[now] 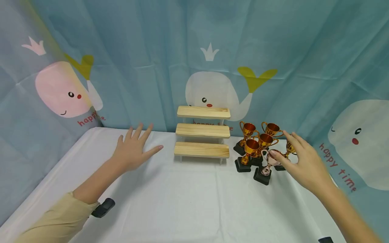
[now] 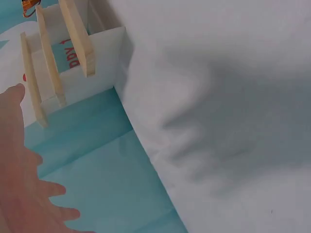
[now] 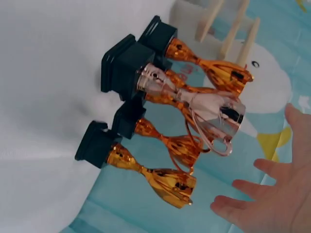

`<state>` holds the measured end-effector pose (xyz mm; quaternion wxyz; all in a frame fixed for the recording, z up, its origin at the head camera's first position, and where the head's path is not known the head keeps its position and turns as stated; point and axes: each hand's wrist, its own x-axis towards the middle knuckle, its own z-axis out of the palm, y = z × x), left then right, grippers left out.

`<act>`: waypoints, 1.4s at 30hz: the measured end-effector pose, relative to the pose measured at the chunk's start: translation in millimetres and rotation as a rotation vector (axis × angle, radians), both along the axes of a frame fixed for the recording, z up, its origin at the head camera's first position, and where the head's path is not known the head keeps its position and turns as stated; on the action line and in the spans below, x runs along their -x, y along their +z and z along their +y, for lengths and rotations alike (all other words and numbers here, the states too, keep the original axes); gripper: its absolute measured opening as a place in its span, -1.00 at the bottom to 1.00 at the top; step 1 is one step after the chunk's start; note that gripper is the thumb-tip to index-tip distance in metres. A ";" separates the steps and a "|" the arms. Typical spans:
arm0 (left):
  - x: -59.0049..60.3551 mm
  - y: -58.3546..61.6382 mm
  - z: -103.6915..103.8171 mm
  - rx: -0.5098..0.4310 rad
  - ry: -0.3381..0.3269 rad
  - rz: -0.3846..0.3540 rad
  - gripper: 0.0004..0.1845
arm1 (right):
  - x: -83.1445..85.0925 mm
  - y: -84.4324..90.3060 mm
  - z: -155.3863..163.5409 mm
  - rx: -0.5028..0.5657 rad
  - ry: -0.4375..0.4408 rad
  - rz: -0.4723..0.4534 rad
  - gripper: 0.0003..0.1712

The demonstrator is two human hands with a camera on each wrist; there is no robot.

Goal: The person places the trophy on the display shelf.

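Two hands hover over the bench (image 1: 188, 202), fingers spread, gripping nothing. Your left hand (image 1: 133, 150) has bare cloth around it, the wooden step shelf (image 1: 202, 135) just to its right. Your right hand (image 1: 301, 162) reaches with its thumb at the pink trophy (image 1: 267, 165), gold trophies (image 1: 258, 141) crowded just beyond.

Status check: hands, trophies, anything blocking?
Left hand open, on the tablecloth. Right hand open, thumb nearly at the pink trophy, no grip yet. Gold trophies crowd close behind it.

White-clothed table (image 1: 188, 202) against a teal whale-print backdrop (image 1: 146, 50), evenly lit.
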<state>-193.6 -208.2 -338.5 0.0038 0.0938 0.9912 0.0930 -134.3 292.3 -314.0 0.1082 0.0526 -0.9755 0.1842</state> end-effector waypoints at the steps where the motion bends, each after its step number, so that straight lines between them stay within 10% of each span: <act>1: -0.1 -2.0 1.4 -0.011 -0.005 -0.002 0.06 | -1.1 -1.5 -1.2 0.013 -0.001 0.015 0.01; 15: 3.3 -32.1 26.7 -0.214 -0.021 -0.048 -0.07 | -2.5 -28.8 -13.0 0.171 0.054 0.219 -0.19; 42: 9.9 -74.8 63.7 -0.877 0.080 -0.099 -0.47 | -2.3 -68.5 -15.3 0.399 -0.061 0.207 -0.27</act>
